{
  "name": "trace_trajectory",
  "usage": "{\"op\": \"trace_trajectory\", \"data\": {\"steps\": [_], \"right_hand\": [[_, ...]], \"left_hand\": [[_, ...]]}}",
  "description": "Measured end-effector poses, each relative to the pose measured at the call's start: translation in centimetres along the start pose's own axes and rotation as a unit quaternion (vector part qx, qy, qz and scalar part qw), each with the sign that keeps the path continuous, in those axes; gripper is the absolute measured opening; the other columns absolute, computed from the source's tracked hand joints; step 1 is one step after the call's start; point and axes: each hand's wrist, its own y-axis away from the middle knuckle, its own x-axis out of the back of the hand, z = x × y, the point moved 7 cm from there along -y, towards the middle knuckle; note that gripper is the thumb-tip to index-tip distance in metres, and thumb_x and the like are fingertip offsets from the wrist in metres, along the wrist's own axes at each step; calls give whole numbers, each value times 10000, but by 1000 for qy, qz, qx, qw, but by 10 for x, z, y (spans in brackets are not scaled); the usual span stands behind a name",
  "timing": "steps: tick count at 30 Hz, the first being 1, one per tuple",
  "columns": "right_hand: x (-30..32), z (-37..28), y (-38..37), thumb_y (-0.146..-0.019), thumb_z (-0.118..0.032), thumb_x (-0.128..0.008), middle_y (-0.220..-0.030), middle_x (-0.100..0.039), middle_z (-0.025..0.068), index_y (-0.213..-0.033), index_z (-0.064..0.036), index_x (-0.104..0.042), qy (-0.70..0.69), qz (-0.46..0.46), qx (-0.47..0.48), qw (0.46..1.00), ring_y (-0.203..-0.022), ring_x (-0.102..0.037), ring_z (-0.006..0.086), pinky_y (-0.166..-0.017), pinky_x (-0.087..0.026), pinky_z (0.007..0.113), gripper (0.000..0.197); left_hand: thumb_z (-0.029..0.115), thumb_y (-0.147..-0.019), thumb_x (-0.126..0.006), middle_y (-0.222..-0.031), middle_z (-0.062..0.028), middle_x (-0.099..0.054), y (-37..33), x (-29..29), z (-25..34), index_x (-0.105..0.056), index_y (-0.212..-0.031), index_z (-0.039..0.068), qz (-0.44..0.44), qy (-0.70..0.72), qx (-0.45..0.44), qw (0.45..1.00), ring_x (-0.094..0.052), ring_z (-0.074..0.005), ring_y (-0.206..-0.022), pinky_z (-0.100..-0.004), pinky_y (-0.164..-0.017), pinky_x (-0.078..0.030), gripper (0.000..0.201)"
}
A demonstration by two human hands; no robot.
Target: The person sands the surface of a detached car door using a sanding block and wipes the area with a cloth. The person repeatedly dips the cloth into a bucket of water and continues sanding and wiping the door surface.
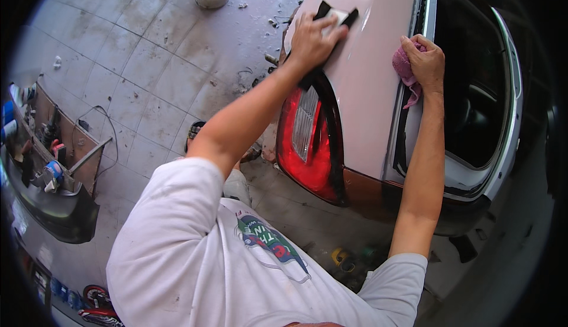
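Observation:
My left hand is closed over a white sanding block with a black sheet wrapped round it. The block lies on the pale pinkish car body panel, above the red and clear tail light. Bunched in my right hand is a pink cloth, one end of it hanging down. That hand rests at the panel's right side, beside the dark rear window. Fingers hide part of both the block and the cloth.
A grey bucket stands on the tiled floor at the far left of the car. Further left, a dark bumper lies near a holder of cans and tools. Small debris is scattered by the car.

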Motion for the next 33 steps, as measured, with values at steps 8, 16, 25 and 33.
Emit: {"op": "trace_trajectory", "data": {"steps": [8,16,25,33], "right_hand": [[12,-4,9,-1003,-353,-768,-701,-656,38,-886,-31,-760,29,38,-1,999,-661,-599,118,-667,-514,326,343],[1,5,6,-974,-329,-809,-711,-677,42,-888,-36,-777,-47,-4,2,999,-676,-618,110,-688,-529,308,307],[6,1,5,-1018,-226,-781,-724,-607,-48,-874,14,-734,-88,-14,-6,996,-690,-534,47,-649,-462,249,284],[10,5,9,-1002,-207,-797,-728,-602,-55,-866,4,-739,-69,2,-3,998,-703,-527,30,-651,-452,238,258]], "left_hand": [[327,-957,-824,-1439,-270,-610,86,50,29,-699,-1486,196,-195,32,-232,952,-582,-439,-1340,-534,-1155,-458,558],[381,-991,-779,-1561,-181,-570,15,10,8,-679,-1502,227,-150,-7,-238,960,-547,-418,-1385,-509,-1163,-470,542],[256,-966,-781,-1561,-150,-588,2,17,8,-684,-1498,246,-151,13,-300,942,-597,-379,-1314,-478,-1136,-496,541],[229,-918,-821,-1559,-123,-594,67,43,27,-704,-1471,253,-183,39,-308,933,-598,-383,-1319,-494,-1117,-498,566]]}}
